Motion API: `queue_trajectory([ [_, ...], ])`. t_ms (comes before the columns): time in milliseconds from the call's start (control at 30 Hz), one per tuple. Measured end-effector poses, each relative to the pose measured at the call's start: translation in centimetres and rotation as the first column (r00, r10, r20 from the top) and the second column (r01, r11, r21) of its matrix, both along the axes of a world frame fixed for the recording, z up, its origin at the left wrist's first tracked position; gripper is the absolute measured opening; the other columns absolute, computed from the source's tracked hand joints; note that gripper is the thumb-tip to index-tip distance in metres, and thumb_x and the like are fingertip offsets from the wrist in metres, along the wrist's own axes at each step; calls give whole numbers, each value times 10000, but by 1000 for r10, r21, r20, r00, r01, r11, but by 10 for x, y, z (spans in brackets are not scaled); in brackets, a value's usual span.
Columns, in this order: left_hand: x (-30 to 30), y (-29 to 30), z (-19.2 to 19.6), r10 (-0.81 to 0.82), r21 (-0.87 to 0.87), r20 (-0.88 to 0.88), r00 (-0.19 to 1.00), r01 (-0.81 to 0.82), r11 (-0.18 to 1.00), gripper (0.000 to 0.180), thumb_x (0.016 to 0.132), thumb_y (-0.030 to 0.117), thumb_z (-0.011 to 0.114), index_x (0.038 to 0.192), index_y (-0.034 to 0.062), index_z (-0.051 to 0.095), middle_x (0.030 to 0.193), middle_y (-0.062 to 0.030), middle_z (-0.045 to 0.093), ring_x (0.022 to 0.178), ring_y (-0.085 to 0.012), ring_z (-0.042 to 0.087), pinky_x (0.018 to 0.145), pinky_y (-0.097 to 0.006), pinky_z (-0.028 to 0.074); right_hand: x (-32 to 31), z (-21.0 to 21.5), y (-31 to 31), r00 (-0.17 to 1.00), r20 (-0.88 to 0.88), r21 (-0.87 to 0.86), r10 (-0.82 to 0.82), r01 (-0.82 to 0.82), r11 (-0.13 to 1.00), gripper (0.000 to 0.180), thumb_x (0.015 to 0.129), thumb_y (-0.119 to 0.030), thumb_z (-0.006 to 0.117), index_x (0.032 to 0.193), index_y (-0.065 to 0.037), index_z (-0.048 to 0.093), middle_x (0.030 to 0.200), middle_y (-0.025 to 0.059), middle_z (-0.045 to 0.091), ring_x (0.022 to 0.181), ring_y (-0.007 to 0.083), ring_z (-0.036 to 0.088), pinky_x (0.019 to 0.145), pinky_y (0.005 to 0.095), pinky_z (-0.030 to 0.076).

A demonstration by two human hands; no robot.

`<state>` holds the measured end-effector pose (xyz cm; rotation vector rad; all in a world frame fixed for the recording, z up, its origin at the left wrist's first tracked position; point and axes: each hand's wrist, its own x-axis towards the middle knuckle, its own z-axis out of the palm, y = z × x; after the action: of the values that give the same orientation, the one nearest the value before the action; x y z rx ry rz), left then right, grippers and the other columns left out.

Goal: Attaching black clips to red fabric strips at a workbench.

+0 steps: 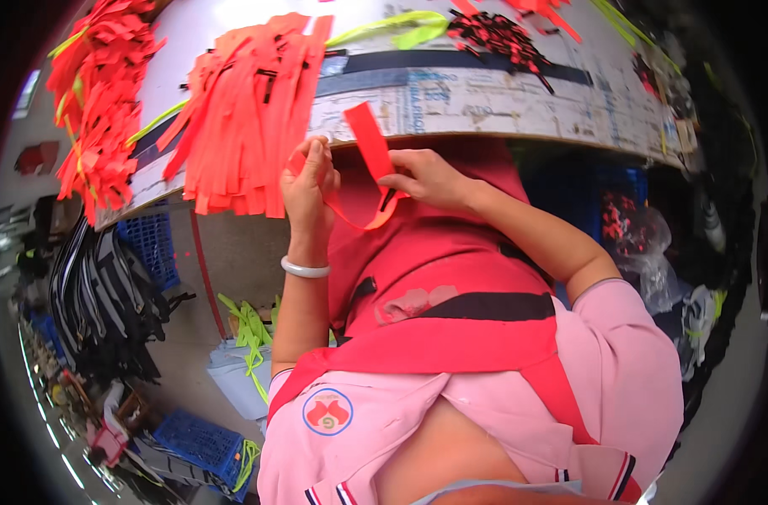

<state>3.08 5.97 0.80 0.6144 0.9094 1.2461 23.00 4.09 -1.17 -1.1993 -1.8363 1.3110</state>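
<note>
In front of my apron, just off the table's near edge, a bright red-orange fabric strip (368, 139) is stretched between my two hands. My left hand (308, 187) is closed, pinching one part between thumb and fingers. A loop of the strip hangs down and runs across to my right hand (428, 177), whose fingers close on it beside a small black piece on the strip. The strip's wide end stands up between the hands, leaning over the table edge. To the left of my left hand, a thick bundle of similar strips (249, 118) drapes over the edge.
On the white table (451, 105), another red-orange heap (106, 109) hangs off the left side. A pile of small black-and-red pieces (502, 38) and a yellow-green ribbon (392, 29) lie farther back. Grey-black straps (102, 286) hang at left; a blue crate (199, 442) stands lower left.
</note>
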Motion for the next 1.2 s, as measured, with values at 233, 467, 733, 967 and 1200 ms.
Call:
queue_trajectory([
  [233, -51, -54, -40, 75, -192, 0, 997, -74, 979, 156, 947, 174, 581, 1002, 32, 611, 728, 40, 514, 447, -15, 302, 428, -191, 229, -67, 112, 121, 946, -322, -175, -33, -25, 984, 292, 913, -302, 625, 829, -23, 605, 584, -57, 408, 520, 23, 346, 461, 238, 276],
  [467, -46, -48, -35, 54, -159, 51, 997, -46, 986, 190, 923, 110, 600, 1094, 27, 586, 730, 18, 523, 467, -18, 339, 441, -190, 259, -99, 14, 213, 992, 43, 186, -122, 112, 976, 361, 877, -337, 648, 1025, -11, 689, 846, 65, 673, 700, 114, 582, 690, 269, 496],
  [733, -45, -33, -28, -126, -90, 20, 992, 127, 988, 306, 886, 66, 640, 1171, 6, 549, 721, 38, 508, 551, -25, 418, 481, -180, 295, -76, 14, 96, 966, 92, 30, 240, -244, 969, 248, 897, -238, 624, 1023, -31, 679, 792, 57, 649, 723, 115, 583, 689, 275, 476],
  [967, -29, -29, -31, -173, -25, 27, 985, 174, 984, 503, 862, 33, 653, 1309, 11, 424, 755, 20, 521, 583, -38, 432, 495, -189, 321, -72, 18, 93, 935, 299, 75, 191, -222, 972, 221, 877, -162, 611, 1050, -35, 668, 786, 124, 653, 712, 203, 610, 684, 305, 491],
  [1200, -35, -30, -16, -312, -79, 134, 940, 324, 943, 595, 837, 21, 672, 1358, 25, 385, 788, 20, 532, 591, -46, 453, 510, -192, 343, -67, 43, 69, 918, 8, -58, 396, -395, 917, 194, 883, -112, 633, 1038, 2, 653, 846, 71, 641, 765, 131, 598, 709, 261, 497],
])
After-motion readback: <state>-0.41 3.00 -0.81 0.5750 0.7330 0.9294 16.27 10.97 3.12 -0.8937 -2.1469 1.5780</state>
